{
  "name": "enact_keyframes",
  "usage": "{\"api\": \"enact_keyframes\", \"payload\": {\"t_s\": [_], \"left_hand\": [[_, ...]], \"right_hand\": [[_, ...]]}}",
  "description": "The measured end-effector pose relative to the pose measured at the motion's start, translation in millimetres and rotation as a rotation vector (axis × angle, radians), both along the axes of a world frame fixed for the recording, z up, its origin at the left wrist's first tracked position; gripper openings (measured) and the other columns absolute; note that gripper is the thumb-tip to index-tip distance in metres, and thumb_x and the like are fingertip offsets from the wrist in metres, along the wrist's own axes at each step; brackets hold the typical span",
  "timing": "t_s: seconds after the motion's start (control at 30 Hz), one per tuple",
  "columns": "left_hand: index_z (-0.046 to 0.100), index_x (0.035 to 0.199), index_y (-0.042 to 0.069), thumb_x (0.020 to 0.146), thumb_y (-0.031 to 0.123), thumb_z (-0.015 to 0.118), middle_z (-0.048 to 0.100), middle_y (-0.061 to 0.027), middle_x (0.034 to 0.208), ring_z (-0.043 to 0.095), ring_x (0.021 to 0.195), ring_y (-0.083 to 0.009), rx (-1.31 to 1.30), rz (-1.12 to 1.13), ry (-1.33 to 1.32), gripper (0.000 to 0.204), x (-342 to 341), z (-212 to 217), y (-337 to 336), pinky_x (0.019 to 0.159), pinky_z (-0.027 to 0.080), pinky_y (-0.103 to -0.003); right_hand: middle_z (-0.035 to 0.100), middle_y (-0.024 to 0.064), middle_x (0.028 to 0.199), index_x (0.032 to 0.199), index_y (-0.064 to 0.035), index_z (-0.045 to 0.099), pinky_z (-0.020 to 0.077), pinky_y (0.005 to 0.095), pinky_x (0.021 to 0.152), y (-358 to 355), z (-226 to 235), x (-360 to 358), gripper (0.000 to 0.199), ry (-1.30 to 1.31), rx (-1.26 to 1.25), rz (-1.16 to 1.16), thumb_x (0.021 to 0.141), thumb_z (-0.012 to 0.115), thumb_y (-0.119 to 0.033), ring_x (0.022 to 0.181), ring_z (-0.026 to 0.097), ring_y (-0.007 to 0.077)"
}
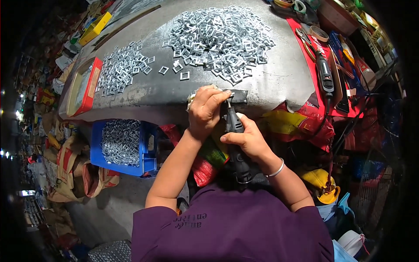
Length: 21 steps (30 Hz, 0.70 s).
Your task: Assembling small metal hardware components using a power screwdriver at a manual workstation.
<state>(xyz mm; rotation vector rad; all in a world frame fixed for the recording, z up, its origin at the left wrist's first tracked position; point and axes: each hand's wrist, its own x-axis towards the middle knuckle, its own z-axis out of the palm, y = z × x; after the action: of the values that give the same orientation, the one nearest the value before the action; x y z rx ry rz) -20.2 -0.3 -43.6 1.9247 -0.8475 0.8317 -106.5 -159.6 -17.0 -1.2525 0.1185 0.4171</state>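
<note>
My right hand [253, 139] is wrapped round a dark rotary tool [235, 124], held nearly upright with its slim tip pointing at the table's front edge. My left hand [204, 109] is closed at that edge, its thumb and fingers pinching a small metal piece [231, 93] that is mostly hidden. The tool's tip meets or nearly meets this piece; which one I cannot tell. Some pale cloth [190, 101] shows beside the left fingers. Beyond my hands lies a large heap of square metal frames [218, 37], with a smaller pile of frames [122, 67] to its left.
A blue bin [148, 150] full of metal frames stands below the table [288, 85] on the left. A red-rimmed tray [92, 87] sits at the table's left end. At right, a second rotary tool [324, 72] with a cord and pliers [305, 41] lie on red material.
</note>
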Motion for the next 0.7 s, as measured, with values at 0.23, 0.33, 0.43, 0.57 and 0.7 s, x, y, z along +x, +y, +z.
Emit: {"api": "enact_keyframes", "payload": {"t_s": [0.23,0.33,0.43,0.57,0.7], "left_hand": [[0.073,0.104,0.004,0.078,-0.007,0.067,0.070,-0.0079,0.100,0.065,0.092,-0.0263,0.047,0.073,-0.010,0.029,3.6,12.4,10.8,0.082,0.053,-0.037],[0.074,0.101,0.006,0.078,-0.002,0.070,0.068,-0.0077,0.099,0.062,0.092,-0.0250,0.003,0.417,-0.101,0.025,32.5,35.6,60.2,0.087,0.051,-0.036],[0.074,0.098,0.009,0.083,0.012,0.074,0.063,-0.0085,0.103,0.057,0.099,-0.0249,-0.006,0.866,0.047,0.016,53.2,48.8,104.4,0.092,0.047,-0.037],[0.074,0.097,0.009,0.084,0.020,0.076,0.063,-0.0089,0.106,0.057,0.101,-0.0260,0.422,0.715,0.057,0.017,76.7,30.4,93.9,0.090,0.048,-0.039],[0.074,0.098,0.007,0.082,0.013,0.076,0.069,-0.0066,0.091,0.061,0.086,-0.0232,0.207,0.536,0.340,0.016,60.8,48.6,59.5,0.082,0.051,-0.035]], "right_hand": [[0.061,0.0020,0.081,0.116,-0.0020,0.058,0.0454,0.0212,0.063,-10.0,14.5,-8.0,0.045,-0.070,-0.206,0.033,0.073,0.073,0.004,0.067,0.054,0.0098],[0.061,0.0023,0.081,0.112,-0.0021,0.059,0.0452,0.0225,0.063,-22.0,12.7,-27.8,0.044,-0.116,-0.193,0.065,0.072,0.074,0.002,0.067,0.053,0.0105],[0.060,0.0011,0.082,0.110,-0.0025,0.060,0.0437,0.0232,0.063,-24.7,14.0,-30.8,0.044,0.007,-0.072,0.097,0.070,0.076,0.002,0.067,0.050,0.0104],[0.061,0.0014,0.083,0.110,-0.0025,0.060,0.0444,0.0226,0.062,-18.7,-4.4,-28.5,0.043,-0.118,-0.135,0.113,0.070,0.075,0.003,0.067,0.053,0.0108],[0.062,0.0015,0.083,0.110,-0.0021,0.061,0.0453,0.0218,0.064,-16.8,-3.1,-26.4,0.041,-0.059,0.063,0.044,0.072,0.076,0.001,0.069,0.055,0.0109]]}}
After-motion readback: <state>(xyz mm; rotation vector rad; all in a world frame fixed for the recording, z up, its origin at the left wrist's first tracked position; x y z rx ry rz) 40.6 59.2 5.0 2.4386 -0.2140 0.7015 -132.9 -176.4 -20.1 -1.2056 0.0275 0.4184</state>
